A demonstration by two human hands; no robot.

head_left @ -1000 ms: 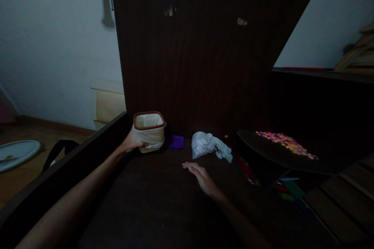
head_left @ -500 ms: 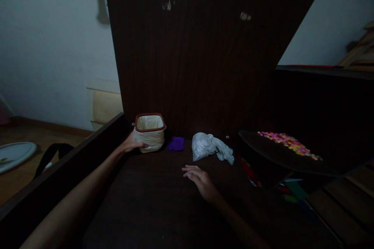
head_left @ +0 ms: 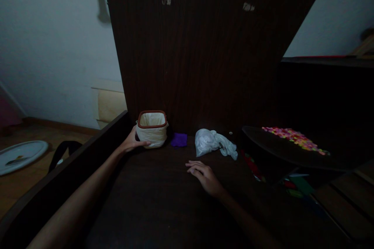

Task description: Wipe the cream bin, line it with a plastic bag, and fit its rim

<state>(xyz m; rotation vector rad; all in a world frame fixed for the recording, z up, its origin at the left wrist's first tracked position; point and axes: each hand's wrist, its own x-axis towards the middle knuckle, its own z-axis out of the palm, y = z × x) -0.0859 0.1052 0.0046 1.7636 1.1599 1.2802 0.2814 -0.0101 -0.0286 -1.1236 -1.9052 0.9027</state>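
Note:
A small square bin (head_left: 153, 137) with a brown rim and a pale plastic liner stands upright at the back left of the dark wooden surface (head_left: 152, 202). My left hand (head_left: 133, 142) grips its left side, the thumb across the front. Beside the bin lies a flat purple cloth or paper piece (head_left: 179, 139). Further right rests a knotted white plastic bag (head_left: 206, 142) with something bulky inside. My right hand (head_left: 206, 177) lies over the surface just in front of that bag, fingers stretched out and holding nothing.
A dark upright panel (head_left: 189, 54) rises behind the surface. To the right, a dark curved shelf (head_left: 271, 149) carries pink and yellow flower-like pieces (head_left: 295, 139), with colourful items underneath. A raised wooden edge (head_left: 76, 171) borders the left; beyond it a white oval object (head_left: 23, 155) lies on the floor.
The whole view has shifted slightly, so everything sits a little further right and higher. My left hand stays on the bin; my right hand stays open near the bag.

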